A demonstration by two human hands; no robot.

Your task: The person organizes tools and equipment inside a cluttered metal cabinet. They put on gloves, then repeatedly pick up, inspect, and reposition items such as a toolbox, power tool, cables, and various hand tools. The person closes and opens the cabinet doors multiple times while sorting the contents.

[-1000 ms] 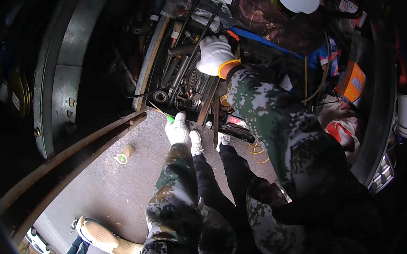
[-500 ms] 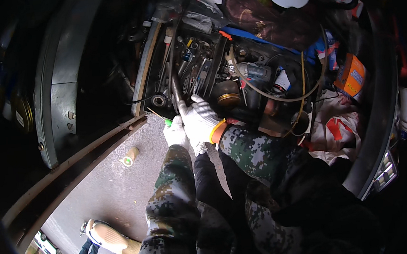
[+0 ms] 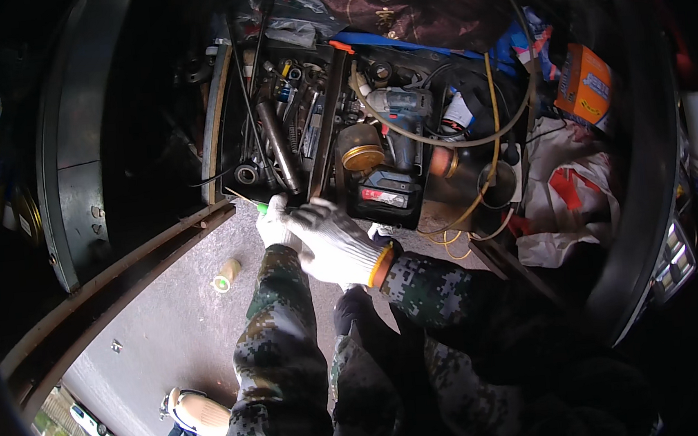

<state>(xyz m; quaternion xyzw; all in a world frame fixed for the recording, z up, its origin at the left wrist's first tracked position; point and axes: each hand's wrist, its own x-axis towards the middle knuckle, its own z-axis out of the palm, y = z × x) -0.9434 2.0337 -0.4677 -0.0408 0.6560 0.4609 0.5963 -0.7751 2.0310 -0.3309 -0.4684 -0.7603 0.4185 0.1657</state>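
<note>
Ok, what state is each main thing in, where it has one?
Left grip: closed on green tool
Green tool: held, shaft pointing away
Right grip: overlapping left grip in view, hold unclear
Metal tube: lying loose
Power tool: lying, not held
Tan cylinder: on its side
Orange box: tilted

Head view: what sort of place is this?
Probably an outdoor work spot at an open tool compartment, perhaps a vehicle's: a cordless power tool lies inside, grey pavement shows below, and a white car stands beyond.
</note>
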